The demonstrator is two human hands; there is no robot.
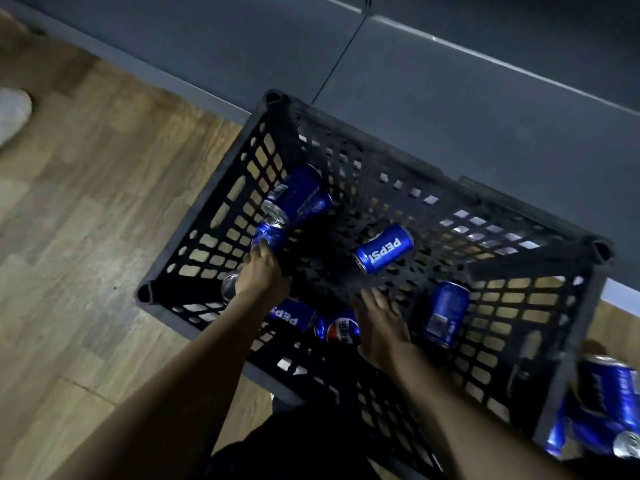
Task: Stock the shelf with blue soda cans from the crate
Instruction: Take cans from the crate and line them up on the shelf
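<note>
Both hands inside black perforated plastic crate. Left hand grasping blue aluminium soda can; right hand released, fingers spread. Rigid, smooth, likely heavy; grip mid-body.

The floor was wood, made of long brown and tan boards. Some boards looked pale and some looked darker. A big grey wall ran along the far side of the floor, slanting across the view. A thin dark line cut down the wall, like a gap between two panels. A pale stripe ran along the wall higher up and caught a bit of light. At the bottom of the wall there was a lighter grey strip where it met the floor. A pale rounded thing lay at the left edge, too blurry to tell. The room was dim.
</note>
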